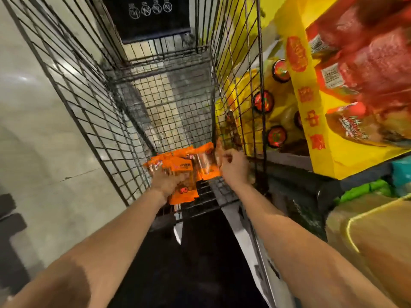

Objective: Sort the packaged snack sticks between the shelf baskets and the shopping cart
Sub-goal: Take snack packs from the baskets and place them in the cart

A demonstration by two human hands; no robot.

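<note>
Several orange packs of snack sticks [190, 165] lie bunched at the near end of the black wire shopping cart [93, 103]. My left hand [168, 181] reaches down into the cart and grips the packs from the left. My right hand [233, 166] is beside them on the right, fingers curled and pinching the edge of one pack by the cart's right wall. The image is blurred, so the exact fingers are hard to make out.
To the right of the cart stands a yellow display shelf [311, 107] with red snack bags [367, 63] on top and yellow packs with round red labels [263, 101] below. Grey tiled floor [33, 130] lies to the left. Green packs [360, 190] sit low right.
</note>
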